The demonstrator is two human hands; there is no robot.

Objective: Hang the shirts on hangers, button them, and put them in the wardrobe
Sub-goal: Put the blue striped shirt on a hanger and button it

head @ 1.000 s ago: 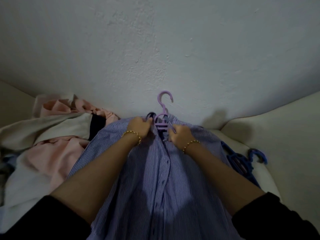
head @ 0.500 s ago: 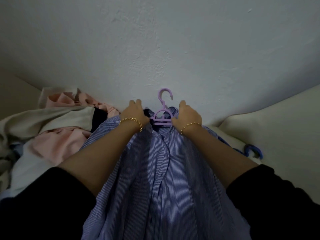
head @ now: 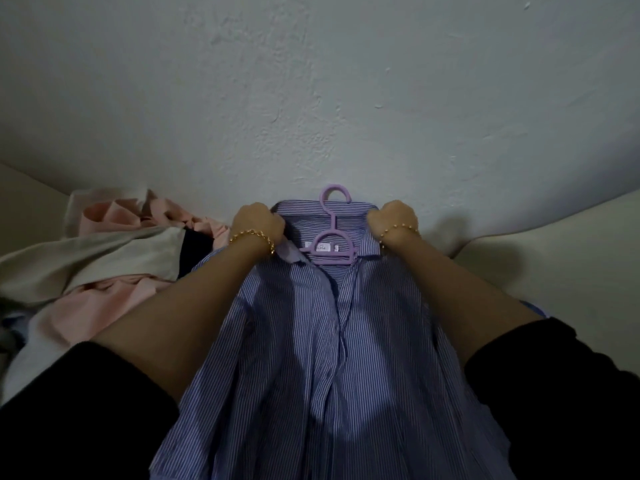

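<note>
There's a white label (head: 320, 248) sewn inside the neck of the striped shirt (head: 311, 358) with some curly script on it, too small and dim for me to read. A tiny second tag sits just to its right, also unreadable.

Both arms reach straight forward, black sleeves (head: 69, 410) pushed up, with a gold bead bracelet (head: 252, 235) on each wrist. The left hand (head: 258, 221) is clenched around the left end of the collar (head: 301, 206), and the right hand (head: 393, 218) is fisted on the right end the same way, so that's 2 grips on the collar, which stands up between them.

The shirt lies front-up, running from the hands back toward the person, with the placket closed most of the way down and the top open. The purple hanger (head: 331, 221) is inside the neck opening – its hook pokes out over the collar's back edge, right between the 2 fists and touching neither.

Off to the left there's a heap of clothes (head: 104, 268) in pink, beige and something black, near the left forearm. Behind everything is a plain white wall (head: 311, 98).
</note>
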